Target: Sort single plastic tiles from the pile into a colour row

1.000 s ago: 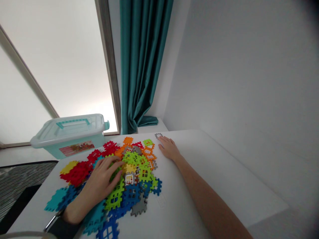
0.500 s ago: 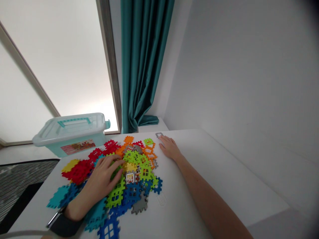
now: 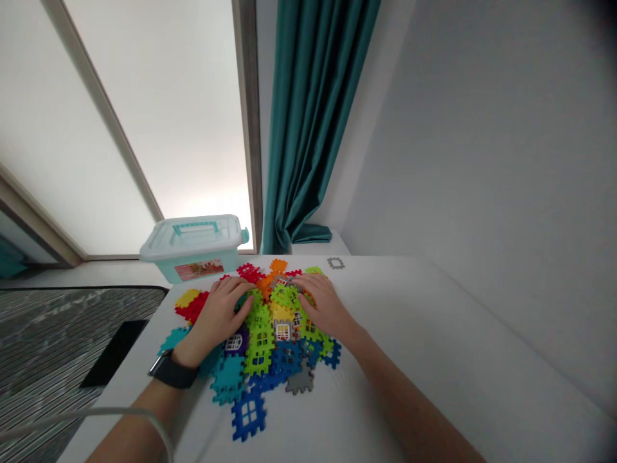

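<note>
The pile (image 3: pixel 263 328) of toy pieces lies on the smooth white table (image 3: pixel 424 334), between and beneath the two hands. The pieces look like plastic: flat, mostly square, with notched, toothed edges. Some are solid, such as the yellow piece (image 3: pixel 186 298); others have window cut-outs, such as the blue window piece (image 3: pixel 249 415) at the near end. A purple piece (image 3: pixel 234 343) carries a white arched lattice.

The left hand (image 3: pixel 222 312) rests over the left side of the pile, fingers curved, thumb set well apart. The right hand (image 3: pixel 325 305) rests over the right side in like manner. Any grip at the hidden fingertips cannot be determined.

A grey frame (image 3: pixel 336 267), thin and hollow, lies near the far edge, apart from the pile. A lidded translucent box (image 3: pixel 193 247) stands beyond the far left side. A teal curtain (image 3: pixel 313 128) hangs behind. Both hands obstruct the view of pieces underneath; a pale cable (image 3: pixel 120 410) crosses the left forearm.

The pile's long axis runs from far to near, its near end veering slightly left. The lime window pieces form a strip pointing away from the wearer.
</note>
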Tool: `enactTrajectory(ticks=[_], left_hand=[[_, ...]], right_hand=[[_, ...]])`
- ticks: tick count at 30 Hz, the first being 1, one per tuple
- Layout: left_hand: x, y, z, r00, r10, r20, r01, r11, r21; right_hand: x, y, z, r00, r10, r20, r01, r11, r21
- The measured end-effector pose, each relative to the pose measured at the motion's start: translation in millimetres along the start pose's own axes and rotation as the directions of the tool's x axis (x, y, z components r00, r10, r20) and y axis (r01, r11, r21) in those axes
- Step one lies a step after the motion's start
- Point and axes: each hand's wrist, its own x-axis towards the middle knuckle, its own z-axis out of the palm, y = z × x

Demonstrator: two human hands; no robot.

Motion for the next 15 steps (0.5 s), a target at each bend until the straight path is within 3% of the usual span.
enactTrajectory(ticks=[3, 6, 11, 15], left_hand=[[0, -9, -4.3, 1.0, -0.026, 0.017, 0.026, 1.0, 0.017], [-1, -26, -13.0, 0.999, -0.038, 0.035, 0.037, 0.998, 0.045], [-2, -52, -32.6, 0.992, -0.095, 0.08, 0.098, 0.995, -0.027], [-2, -37, -29.8, 0.989, -0.03, 0.144, 0.042, 0.996, -0.077]], right_hand=[[5, -37, 5, 0.998, -0.052, 0.038, 0.053, 0.998, -0.02], [4, -56, 12, 0.997, -0.062, 0.044, 0.065, 0.996, -0.067], [-4, -60, 19, 0.998, -0.056, 0.031, 0.059, 0.995, -0.084], [-9, -56, 22, 0.998, -0.052, 0.031, 0.054, 0.995, -0.078]])
